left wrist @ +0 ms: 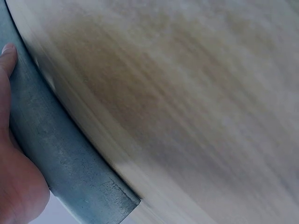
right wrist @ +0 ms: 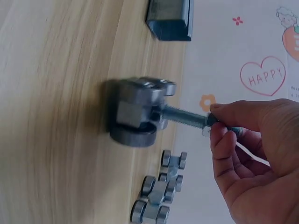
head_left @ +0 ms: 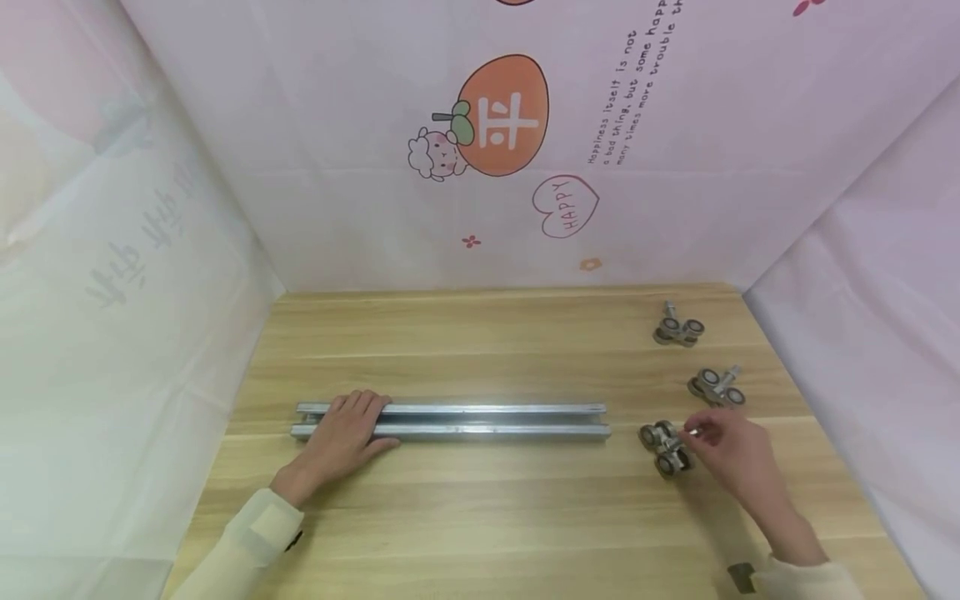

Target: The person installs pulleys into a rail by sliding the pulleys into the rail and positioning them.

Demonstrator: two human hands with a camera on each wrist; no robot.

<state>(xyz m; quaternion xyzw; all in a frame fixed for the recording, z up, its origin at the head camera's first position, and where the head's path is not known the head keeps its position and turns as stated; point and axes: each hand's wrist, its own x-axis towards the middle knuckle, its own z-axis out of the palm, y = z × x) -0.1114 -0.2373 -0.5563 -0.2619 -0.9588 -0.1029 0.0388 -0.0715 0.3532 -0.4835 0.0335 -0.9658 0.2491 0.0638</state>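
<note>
A silvery metal channel rail, with a slot along its upper side, lies crosswise on the wooden table. My left hand grips it near its left end, fingers over the far side and thumb along the near side. In the left wrist view the thumb touches the rail's side wall; the other fingers are hidden. My right hand pinches the threaded bolt of a wheeled roller trolley between thumb and fingers. This trolley is just off the rail's right end.
Two more roller trolleys stand at the right: one with its bolt towards the back, another nearer, just beyond my right hand. White printed sheets wall in the wooden table at the back and both sides.
</note>
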